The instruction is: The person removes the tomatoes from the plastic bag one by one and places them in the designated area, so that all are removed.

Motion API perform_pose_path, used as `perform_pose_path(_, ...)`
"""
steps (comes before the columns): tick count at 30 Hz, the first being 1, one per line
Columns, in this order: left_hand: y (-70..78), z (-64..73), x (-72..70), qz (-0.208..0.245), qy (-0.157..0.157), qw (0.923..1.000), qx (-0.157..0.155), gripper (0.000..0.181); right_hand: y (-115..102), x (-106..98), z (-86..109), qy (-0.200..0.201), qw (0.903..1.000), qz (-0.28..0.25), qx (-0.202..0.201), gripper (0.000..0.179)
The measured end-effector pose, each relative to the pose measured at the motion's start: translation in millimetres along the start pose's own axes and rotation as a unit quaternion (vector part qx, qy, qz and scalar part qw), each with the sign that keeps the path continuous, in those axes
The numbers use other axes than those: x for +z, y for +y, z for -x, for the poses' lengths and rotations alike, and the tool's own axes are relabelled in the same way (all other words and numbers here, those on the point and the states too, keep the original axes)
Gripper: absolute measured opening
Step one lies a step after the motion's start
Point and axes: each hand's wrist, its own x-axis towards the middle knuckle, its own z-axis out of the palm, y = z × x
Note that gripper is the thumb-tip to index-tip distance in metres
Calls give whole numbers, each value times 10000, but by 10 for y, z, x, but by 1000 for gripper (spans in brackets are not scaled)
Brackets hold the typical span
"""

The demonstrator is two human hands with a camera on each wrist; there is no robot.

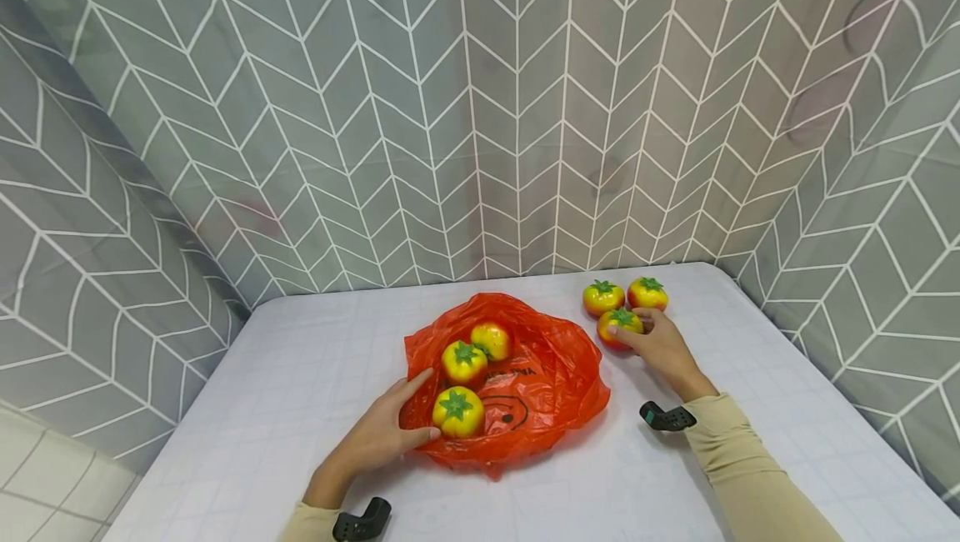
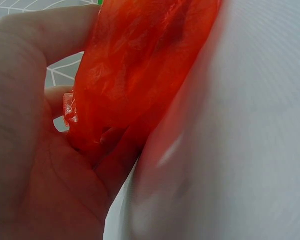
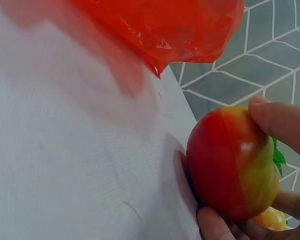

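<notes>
Nearest us, at the bottom of the head view, a black wrist device (image 1: pixel 363 521) sits at the left cuff. Beyond it, the left hand (image 1: pixel 381 432) is at the left edge of the red bag (image 1: pixel 542 444); its fingers curve about that edge, the thumb set well apart from them. How tightly they grip the film we cannot tell.

The bag lies on the white counter (image 1: pixel 300 375), centre-bottom of the frame, mouth spread wide. Inside, along its left side, we count a front fruit (image 1: pixel 458 414), a middle fruit (image 1: pixel 463 365) and a back fruit (image 1: pixel 492 341).

To the right and farther off, the right hand (image 1: pixel 667 352) pinches the held fruit (image 3: pixel 229 162) between thumb and fingers; whether it is clear of the counter we cannot tell. Just behind it stand the left loose fruit (image 1: pixel 603 299) and the right loose fruit (image 1: pixel 648 295). A grey patterned curtain (image 1: pixel 517 108) fills the background.

We judge the step in hand to be bagging the held fruit. We recommend lifting straight up, lest the neighbours roll, passing over the rim without snagging it, and lowering into the bag's bare right side while the left hand steadies the edge.
</notes>
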Motion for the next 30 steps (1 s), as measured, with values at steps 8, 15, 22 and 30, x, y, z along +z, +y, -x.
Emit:
perform_pose_path(8,14,-5,1,24,-12,10000,-27,87,12,-2,-8,115,9999,12,-47,87)
perform_pose_path(15,11,-7,-4,36,-8,10000,-8,87,15,7,-12,191,9998,-27,-70,89)
perform_pose_path(22,5,0,-12,73,0,10000,27,87,30,20,-17,277,9995,-36,-131,89)
perform_pose_path(30,-2,8,-7,53,8,10000,67,87,43,26,-12,299,9994,39,-181,90)
